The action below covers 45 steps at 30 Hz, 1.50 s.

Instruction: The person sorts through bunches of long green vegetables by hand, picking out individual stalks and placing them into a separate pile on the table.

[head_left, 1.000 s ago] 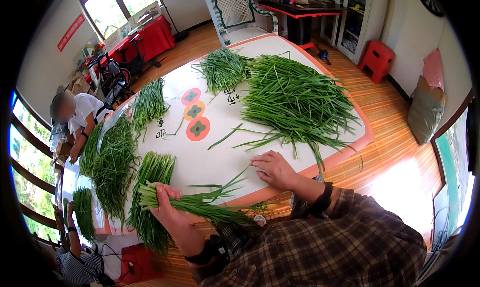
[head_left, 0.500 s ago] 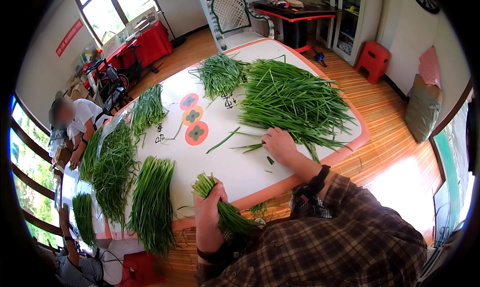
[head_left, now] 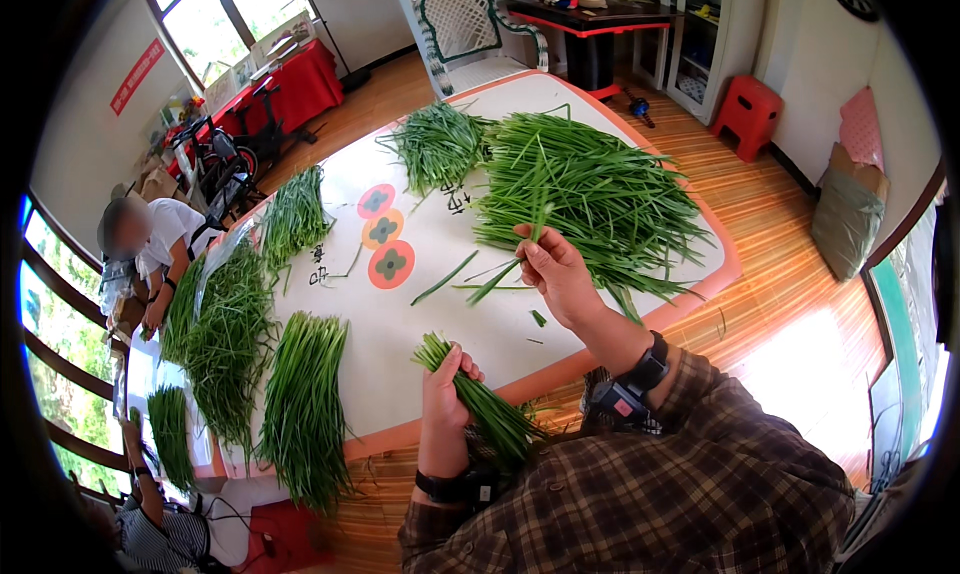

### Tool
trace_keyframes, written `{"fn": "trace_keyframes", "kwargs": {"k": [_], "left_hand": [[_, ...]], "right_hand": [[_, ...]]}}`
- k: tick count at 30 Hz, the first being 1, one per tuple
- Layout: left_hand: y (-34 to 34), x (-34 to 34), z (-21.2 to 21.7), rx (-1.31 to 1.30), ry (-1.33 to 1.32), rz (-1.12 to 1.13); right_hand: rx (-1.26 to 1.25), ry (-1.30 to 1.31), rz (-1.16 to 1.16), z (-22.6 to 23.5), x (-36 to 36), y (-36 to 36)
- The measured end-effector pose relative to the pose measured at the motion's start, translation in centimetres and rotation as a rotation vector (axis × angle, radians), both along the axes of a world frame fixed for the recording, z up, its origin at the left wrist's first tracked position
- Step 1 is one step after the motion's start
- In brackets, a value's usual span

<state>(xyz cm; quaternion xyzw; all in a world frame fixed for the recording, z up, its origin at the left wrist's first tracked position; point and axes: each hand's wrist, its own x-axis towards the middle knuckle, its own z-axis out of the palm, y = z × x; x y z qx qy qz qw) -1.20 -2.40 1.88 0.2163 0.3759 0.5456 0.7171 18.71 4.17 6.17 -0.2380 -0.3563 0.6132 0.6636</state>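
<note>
My left hand (head_left: 446, 402) grips a bunch of green chives (head_left: 478, 399) near its cut ends, held up over the near edge of the white table (head_left: 420, 314). My right hand (head_left: 552, 269) is raised above the table and pinches a few loose chive stalks (head_left: 535, 199) that stand upward from its fingers. Just beyond that hand lies a big loose heap of chives (head_left: 590, 189). A couple of single stalks (head_left: 445, 277) lie on the cloth between my hands.
Sorted chive bundles (head_left: 305, 404) lie along the table's left side, and another pile (head_left: 435, 144) at the far end. A person (head_left: 150, 249) sits at the left. A white chair (head_left: 465, 19), a red stool (head_left: 745, 109) and a red-covered table (head_left: 285, 79) stand around.
My left hand has lifted its bunch off the table toward me. My right hand reached to the loose heap and now holds a few stalks up.
</note>
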Motion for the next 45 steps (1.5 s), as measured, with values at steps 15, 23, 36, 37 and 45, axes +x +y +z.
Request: {"fn": "trace_keyframes", "kwargs": {"k": [15, 23, 36, 37, 45], "left_hand": [[0.0, 0.2, 0.2, 0.054, 0.022, 0.042], [0.2, 0.0, 0.1, 0.081, -0.131, 0.248], [0.0, -1.1, 1.0, 0.146, -0.099, 0.352], [0.0, -1.6, 1.0, 0.16, -0.103, 0.352], [0.1, -2.7, 0.9, 0.151, -0.056, 0.398]], "right_hand": [[-0.261, 0.205, 0.13, -3.9, 0.1, -0.6], [-0.272, 0.136, 0.266, -5.7, 0.0, -1.9], [-0.184, -0.361, 0.234, -6.1, -0.5, -2.6], [-0.168, -0.359, 0.237, -5.8, -0.6, -2.7], [-0.228, -0.145, 0.19, -6.3, -0.3, -2.5]]}}
